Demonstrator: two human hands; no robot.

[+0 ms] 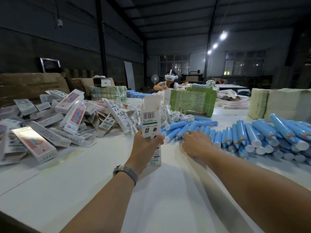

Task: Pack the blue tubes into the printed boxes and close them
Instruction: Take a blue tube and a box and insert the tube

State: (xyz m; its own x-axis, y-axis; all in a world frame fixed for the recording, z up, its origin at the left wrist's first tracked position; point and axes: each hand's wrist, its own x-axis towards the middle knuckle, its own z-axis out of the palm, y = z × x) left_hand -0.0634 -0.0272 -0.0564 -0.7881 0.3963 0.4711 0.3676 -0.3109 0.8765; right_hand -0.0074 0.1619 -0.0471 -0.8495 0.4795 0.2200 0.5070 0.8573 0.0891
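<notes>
At the middle of the table our left hand has its fingers curled round an upright printed box, whose top flap stands open. Just to its right our right hand reaches with fingers spread, fingertips touching the near blue tubes; we cannot tell whether they grip one. A heap of boxes lies left, and green bundles lie far behind.

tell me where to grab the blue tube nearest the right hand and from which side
Grip the blue tube round its smooth mid-barrel, coming down from above. It lies flat at the pile's near edge, orange-collared tip toward the right hand, so the top is free while neighbours crowd its sides.
</notes>
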